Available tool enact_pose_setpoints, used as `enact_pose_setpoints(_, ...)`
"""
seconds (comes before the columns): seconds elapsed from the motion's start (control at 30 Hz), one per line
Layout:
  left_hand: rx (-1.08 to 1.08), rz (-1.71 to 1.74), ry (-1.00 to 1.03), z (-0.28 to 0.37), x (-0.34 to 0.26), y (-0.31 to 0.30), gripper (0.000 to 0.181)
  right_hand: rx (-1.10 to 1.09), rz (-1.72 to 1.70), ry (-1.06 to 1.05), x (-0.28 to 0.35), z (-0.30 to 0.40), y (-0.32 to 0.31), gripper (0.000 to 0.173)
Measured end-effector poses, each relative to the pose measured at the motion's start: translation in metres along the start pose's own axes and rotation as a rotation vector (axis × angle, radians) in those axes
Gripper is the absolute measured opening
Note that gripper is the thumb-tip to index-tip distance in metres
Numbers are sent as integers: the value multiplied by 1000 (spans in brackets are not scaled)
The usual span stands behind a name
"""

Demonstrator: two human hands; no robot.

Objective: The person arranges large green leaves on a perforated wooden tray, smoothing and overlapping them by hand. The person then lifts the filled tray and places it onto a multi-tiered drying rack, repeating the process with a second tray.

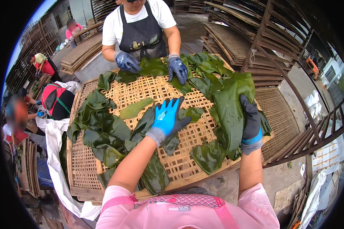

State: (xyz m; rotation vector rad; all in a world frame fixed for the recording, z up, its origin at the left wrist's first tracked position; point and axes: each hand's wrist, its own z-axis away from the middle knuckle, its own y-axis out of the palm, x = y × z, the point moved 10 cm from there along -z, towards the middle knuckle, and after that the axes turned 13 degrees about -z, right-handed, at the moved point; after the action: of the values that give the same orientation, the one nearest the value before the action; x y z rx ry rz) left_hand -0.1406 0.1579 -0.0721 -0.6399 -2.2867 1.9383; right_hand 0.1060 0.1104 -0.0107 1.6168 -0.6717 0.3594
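Observation:
Broad, wet green leaves, apparently kelp, lie on a woven bamboo tray (pixel 183 164) with a wooden frame. My right hand (pixel 249 120), in a black and blue glove, grips the edge of a large glossy kelp piece (pixel 230 114) at the tray's right side. My left hand (pixel 169 116), in a blue glove with dark fingertips, is spread palm down over the middle, fingers apart, above or on a dark leaf piece (pixel 143 123); contact cannot be told. A dark heap of leaves (pixel 103 128) covers the tray's left part. A small lighter leaf (pixel 136 108) lies left of my left fingertips.
Across the tray a co-worker in a dark apron (pixel 142 31) handles leaves with gloved hands. A white sack (pixel 56 160) hangs at the left. Metal racks (pixel 286 68) and stacked trays (pixel 278 117) stand at the right. Other people work at the far left.

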Motion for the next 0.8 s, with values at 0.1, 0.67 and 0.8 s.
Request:
enact_pose_setpoints(0.1,179,-332,54,-19,-2,72,67,34,66,-69,36,-13,19,31)
enact_pose_setpoints(0.67,-275,-100,-172,34,155,9,33,-89,1373,333,-154,-98,-130,82)
enact_pose_setpoints(0.8,-484,585,-446,55,194,-1,20,148,1867,88,-116,-98,-42,70)
